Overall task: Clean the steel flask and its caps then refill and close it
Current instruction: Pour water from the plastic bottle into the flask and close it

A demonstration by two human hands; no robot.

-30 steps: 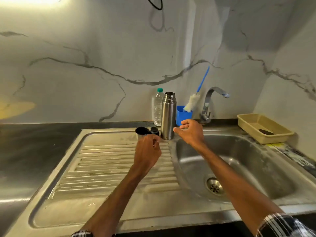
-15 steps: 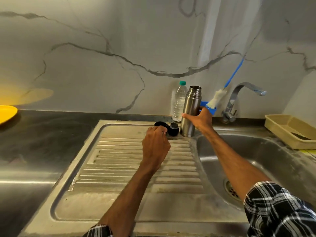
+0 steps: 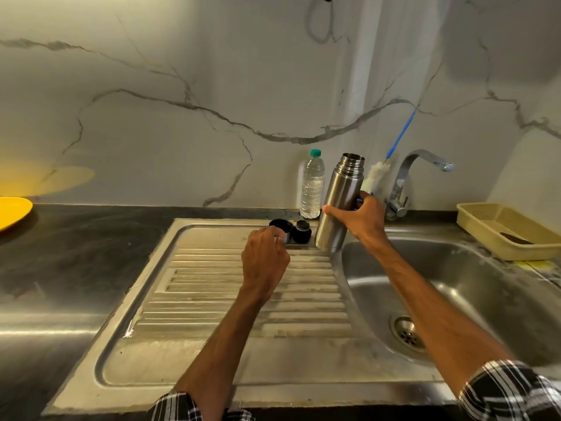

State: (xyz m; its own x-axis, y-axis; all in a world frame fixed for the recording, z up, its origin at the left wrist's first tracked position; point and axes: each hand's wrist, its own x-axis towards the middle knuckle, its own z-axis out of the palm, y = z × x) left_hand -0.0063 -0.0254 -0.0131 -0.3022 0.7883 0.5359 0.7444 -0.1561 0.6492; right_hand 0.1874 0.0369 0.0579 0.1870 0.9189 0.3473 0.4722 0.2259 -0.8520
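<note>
Steel, tall, cylindrical, brushed-finish flask (image 3: 340, 205) stands open-mouthed at far edge of the sink unit, btwn ribbed drainboard (image 3: 243, 293) & basin (image 3: 455, 284), top leaning slightly right; can't tell if base is on the ledge or just off it. Right hand (image 3: 362, 220) wraps the mid-body, thumb across the front, fingers curled round the back. Judgement: rigid, dent-resistant, prob light if empty, much heavier once refilled; smooth wall gets slippery when wet, so a mid-body wrap is right, w/ threaded neck left free for scrubbing & capping. Just left of it, on the drainboard's far end: black round stopper cap (image 3: 301, 230), then steel cup-shaped outer cap w/ dark inside (image 3: 280, 227). Both small, stiff, easy to knock over. Left hand (image 3: 264, 259) is at the cup cap w/ fingers curled; can't tell if they pinch it or only touch. Behind: clear plastic water bottle w/ green lid (image 3: 312, 186), light & squashy, likely the refill source. Right of flask: white-headed bottle brush w/ blue handle (image 3: 376, 177), chrome tap (image 3: 406, 177). Far right, beige plastic tray (image 3: 501, 229); far left, yellow plate (image 3: 12, 211). Count: 1 flask, 2 caps, 1 bottle, 1 brush, 1 tap, 1 tray, 1 plate.
</note>
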